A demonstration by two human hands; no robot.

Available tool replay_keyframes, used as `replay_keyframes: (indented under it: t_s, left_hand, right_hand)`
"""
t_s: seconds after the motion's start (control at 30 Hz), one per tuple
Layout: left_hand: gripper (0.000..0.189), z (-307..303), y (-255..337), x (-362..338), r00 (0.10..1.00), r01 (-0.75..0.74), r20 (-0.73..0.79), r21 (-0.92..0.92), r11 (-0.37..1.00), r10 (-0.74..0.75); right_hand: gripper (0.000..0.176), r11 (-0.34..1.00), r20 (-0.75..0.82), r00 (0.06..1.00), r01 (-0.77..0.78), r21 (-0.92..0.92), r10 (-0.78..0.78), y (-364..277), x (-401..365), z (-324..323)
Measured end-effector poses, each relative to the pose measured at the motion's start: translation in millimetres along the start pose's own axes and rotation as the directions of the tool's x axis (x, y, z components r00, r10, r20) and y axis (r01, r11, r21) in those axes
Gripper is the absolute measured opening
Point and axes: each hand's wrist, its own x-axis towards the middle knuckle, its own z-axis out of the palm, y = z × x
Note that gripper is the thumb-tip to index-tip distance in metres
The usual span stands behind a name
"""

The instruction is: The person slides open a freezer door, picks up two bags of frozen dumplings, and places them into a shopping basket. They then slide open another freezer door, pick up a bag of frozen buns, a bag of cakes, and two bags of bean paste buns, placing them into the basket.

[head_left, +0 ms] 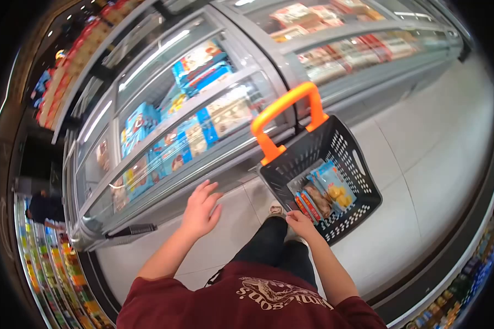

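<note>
A black plastic basket (364, 207) with a raised orange handle (284, 105) stands on the floor in front of my legs. Inside it lie a blue bag with yellow pieces (335, 186), a brown item (319, 200) and red-and-blue packs (307, 207). My right hand (300, 221) is closed at the basket's near left edge; its fingertips seem to be on the rim. To the left, my left hand (202, 208) hangs in the air in front of the freezer, fingers apart and nothing in it.
Glass-topped freezers (225, 137) with blue and white packages run along the far side. Stocked shelves stand at the lower left (60, 274) and lower right (466, 285). A person in dark clothes (45, 208) is at the far left. Pale tiles (389, 236) cover the floor.
</note>
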Motion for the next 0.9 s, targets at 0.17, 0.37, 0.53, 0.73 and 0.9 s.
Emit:
replay_keyframes:
  t_s: [0.17,0.37,0.53,0.73,0.9]
  left_hand:
    - [0.022,-80,-73,-123,0.882,0.425,-0.289,0.144,0.894,-0.373]
    - [0.02,-90,-142,-136,0.837,0.45,-0.365,0.035,0.892,-0.408]
    - [0.023,-79,-242,-61,0.893,0.305,-0.342,-0.017,0.952,-0.293]
    - [0.025,-106,-376,116,0.892,0.138,-0.424,-0.069,0.988,-0.154]
    - [0.036,-90,-480,278,0.84,0.153,-0.54,0.133,0.979,-0.058]
  right_hand:
    - [0.05,0.953,-0.074,0.985,0.167,0.252,-0.153,-112,38,24]
    - [0.064,0.855,-0.465,0.883,0.282,0.436,-0.054,-227,96,5]
    - [0.023,0.592,-0.375,0.921,0.361,0.721,-0.105,-239,165,1]
    - [0.023,0.63,-0.639,0.767,0.465,0.622,0.065,-243,169,16]
    - [0.024,0.709,-0.705,0.691,0.418,0.568,0.158,-240,151,29]
